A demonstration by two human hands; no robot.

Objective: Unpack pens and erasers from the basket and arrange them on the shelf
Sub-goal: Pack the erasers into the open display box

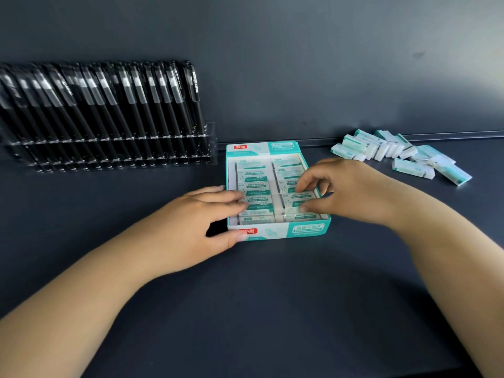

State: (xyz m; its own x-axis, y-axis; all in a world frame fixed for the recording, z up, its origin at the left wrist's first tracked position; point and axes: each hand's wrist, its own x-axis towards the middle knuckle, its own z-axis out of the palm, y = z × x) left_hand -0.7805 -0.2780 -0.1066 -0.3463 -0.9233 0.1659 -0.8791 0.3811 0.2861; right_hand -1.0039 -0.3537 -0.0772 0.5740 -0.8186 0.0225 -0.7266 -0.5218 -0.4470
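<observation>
A teal and white eraser box (278, 232) sits open on the dark shelf (272, 309), in the middle. It is packed with wrapped erasers lying flat in two rows.

The left hand (191, 222) holds the box at its near left corner. The thumb lies along the front wall and the fingers reach over the left wall onto the erasers in the left row.

The right hand (346, 192) is curled over the right row. Its thumb and fingers pinch one eraser (296, 200) that is in the box.

A loose pile of erasers (395, 154) lies on the shelf to the right, well apart from the box.

To the left, black pens (109, 105) stand leaning in a clear rack (114, 151) against the back wall.
</observation>
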